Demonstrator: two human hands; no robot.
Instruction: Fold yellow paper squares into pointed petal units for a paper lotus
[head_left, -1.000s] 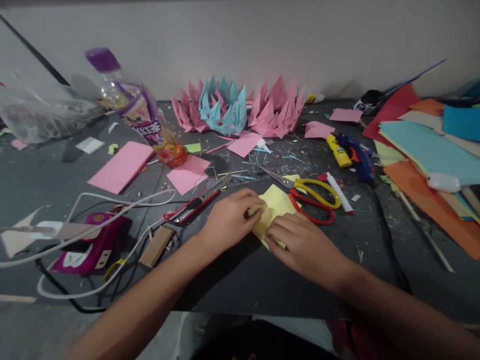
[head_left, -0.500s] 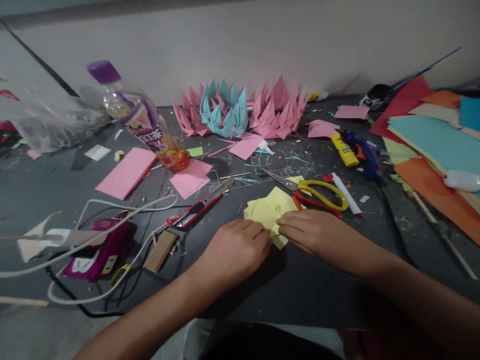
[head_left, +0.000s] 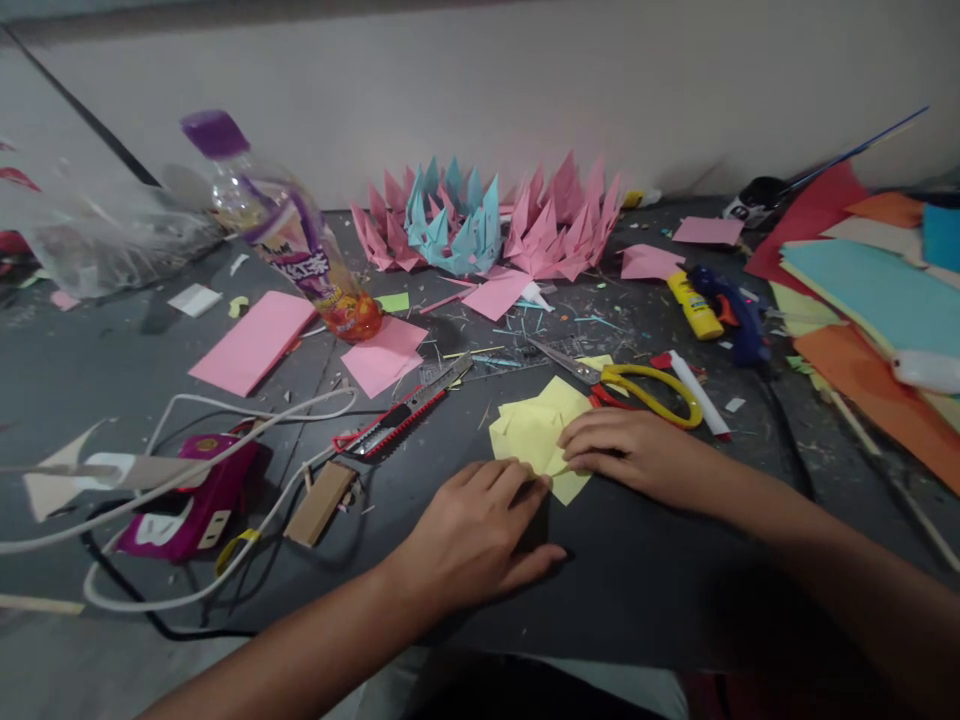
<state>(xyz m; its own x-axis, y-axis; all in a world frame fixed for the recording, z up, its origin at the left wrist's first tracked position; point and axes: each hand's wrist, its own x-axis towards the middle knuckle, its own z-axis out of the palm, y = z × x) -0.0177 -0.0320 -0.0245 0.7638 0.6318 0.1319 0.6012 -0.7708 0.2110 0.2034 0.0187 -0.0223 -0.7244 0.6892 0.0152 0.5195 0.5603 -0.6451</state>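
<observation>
A small stack of yellow paper squares (head_left: 534, 430) lies on the dark table in front of me. My right hand (head_left: 628, 452) rests flat on its right side, fingers pressing the paper down. My left hand (head_left: 472, 530) lies on the table just below the stack, fingertips at its lower edge, fingers loosely spread, holding nothing. Yellow and red scissors (head_left: 637, 392) lie right behind the stack, touching it.
A red utility knife (head_left: 401, 410) lies to the left. Pink paper squares (head_left: 253, 340), a tilted bottle (head_left: 289, 235), folded pink and blue paper crowns (head_left: 487, 220), a glue gun (head_left: 731, 310), a white pen (head_left: 697, 393), coloured sheets (head_left: 870, 300) at right, cables and a magenta box (head_left: 187, 500) at left.
My left hand has drawn back toward me, off the yellow paper. My right hand has slid onto the stack's right side and holds it flat.
</observation>
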